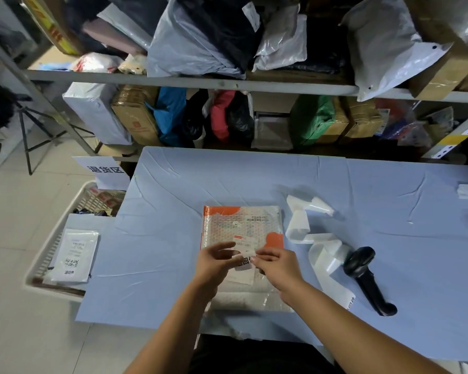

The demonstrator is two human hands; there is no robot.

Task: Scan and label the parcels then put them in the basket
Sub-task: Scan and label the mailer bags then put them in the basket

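Note:
A flat bubble-wrap parcel [242, 228] with orange corners lies on the blue table [173, 238] in front of me. Over its near half, my left hand [214, 265] and my right hand [277, 267] pinch a small white label [244, 261] with a printed code between their fingertips. A black handheld scanner [366, 278] lies on the table to the right. A curled strip of white label backing [308, 233] runs between the parcel and the scanner. The white basket [52, 255] stands on the floor at the table's left, holding white parcels [75, 255].
Metal shelves [200, 82] packed with bags and cardboard boxes stand behind the table. A paper sign [106, 170] hangs at the table's far left corner above the basket. A tripod [25, 125] stands on the floor at the far left.

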